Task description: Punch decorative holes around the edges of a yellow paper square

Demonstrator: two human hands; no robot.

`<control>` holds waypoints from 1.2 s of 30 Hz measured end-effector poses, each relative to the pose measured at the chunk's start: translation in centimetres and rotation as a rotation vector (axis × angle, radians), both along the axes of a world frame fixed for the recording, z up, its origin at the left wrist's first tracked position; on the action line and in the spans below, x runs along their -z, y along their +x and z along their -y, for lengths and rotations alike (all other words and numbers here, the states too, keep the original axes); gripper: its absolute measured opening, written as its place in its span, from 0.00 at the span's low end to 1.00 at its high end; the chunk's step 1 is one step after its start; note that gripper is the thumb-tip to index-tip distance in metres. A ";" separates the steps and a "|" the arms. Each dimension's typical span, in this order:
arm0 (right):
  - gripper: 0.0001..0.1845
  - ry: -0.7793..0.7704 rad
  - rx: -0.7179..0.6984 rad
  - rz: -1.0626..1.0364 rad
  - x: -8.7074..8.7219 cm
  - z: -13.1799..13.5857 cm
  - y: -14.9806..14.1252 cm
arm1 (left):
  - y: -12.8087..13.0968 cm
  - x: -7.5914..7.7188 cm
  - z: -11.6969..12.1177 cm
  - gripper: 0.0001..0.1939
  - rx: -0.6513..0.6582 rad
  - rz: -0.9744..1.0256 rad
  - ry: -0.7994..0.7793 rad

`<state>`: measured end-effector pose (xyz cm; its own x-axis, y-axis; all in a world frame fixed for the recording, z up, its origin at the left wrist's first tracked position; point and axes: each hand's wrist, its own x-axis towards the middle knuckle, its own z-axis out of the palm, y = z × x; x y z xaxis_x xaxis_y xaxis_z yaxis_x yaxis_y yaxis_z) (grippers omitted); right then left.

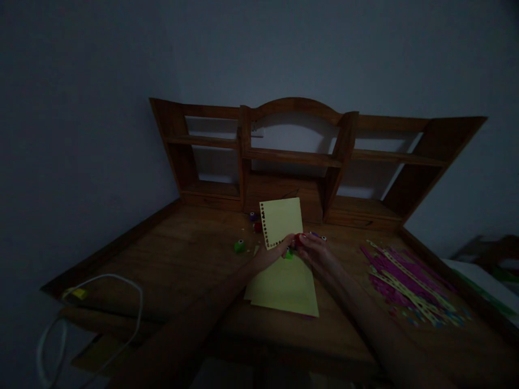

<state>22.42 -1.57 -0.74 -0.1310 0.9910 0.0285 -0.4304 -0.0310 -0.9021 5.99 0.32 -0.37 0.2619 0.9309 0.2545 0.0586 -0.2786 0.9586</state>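
Observation:
The scene is dim. My left hand pinches the lower edge of a yellow paper sheet, which stands upright and has a row of punched holes along its left side. My right hand is closed around a small red paper punch at the sheet's lower right corner. A green punch lies just beneath my hands. Under them a stack of yellow paper lies flat on the wooden desk.
Green, red and purple punches sit left of the sheet. A pile of punched magenta and yellow paper strips lies at the right. A wooden shelf hutch stands behind. A white cable hangs at the desk's left corner.

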 end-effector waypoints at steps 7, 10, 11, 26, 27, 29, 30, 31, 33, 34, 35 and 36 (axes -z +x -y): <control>0.09 0.007 0.020 -0.007 0.1 0.0 -0.2 | 0.0 -0.7 0.6 0.23 -0.002 0.041 -0.002; 0.09 0.017 0.045 0.017 0.0 0.0 -0.2 | 0.1 -0.7 0.7 0.23 -0.005 0.047 -0.006; 0.09 0.017 0.047 0.024 0.0 0.0 -0.3 | 0.1 -0.8 0.8 0.23 -0.002 0.050 -0.011; 0.12 0.084 0.118 0.125 0.4 0.2 -1.1 | -0.1 0.5 -0.6 0.32 -0.033 -0.053 -0.003; 0.14 0.073 0.123 0.124 0.3 0.3 -1.2 | -0.2 0.9 -0.9 0.32 -0.053 -0.071 -0.007; 0.16 0.053 0.126 0.120 0.2 0.4 -1.3 | -0.5 1.4 -1.5 0.33 -0.091 -0.081 -0.045; 0.17 0.047 0.119 0.123 0.2 0.4 -1.3 | -0.6 1.6 -1.7 0.33 -0.098 -0.077 -0.063; 0.16 0.046 0.108 0.128 0.2 0.4 -1.3 | -0.7 1.6 -1.8 0.32 -0.096 -0.070 -0.077; 0.15 0.046 0.092 0.130 0.2 0.5 -1.3 | -0.8 1.5 -1.8 0.32 -0.070 -0.057 -0.088; 0.15 0.048 0.087 0.126 0.2 0.5 -1.3 | -0.8 1.4 -1.8 0.32 -0.057 -0.049 -0.088; 0.15 0.049 0.082 0.123 0.2 0.5 -1.2 | -0.8 1.3 -1.7 0.32 -0.047 -0.038 -0.087; 0.15 0.050 0.078 0.122 0.3 0.5 -1.2 | -0.7 1.1 -1.7 0.32 -0.035 -0.026 -0.086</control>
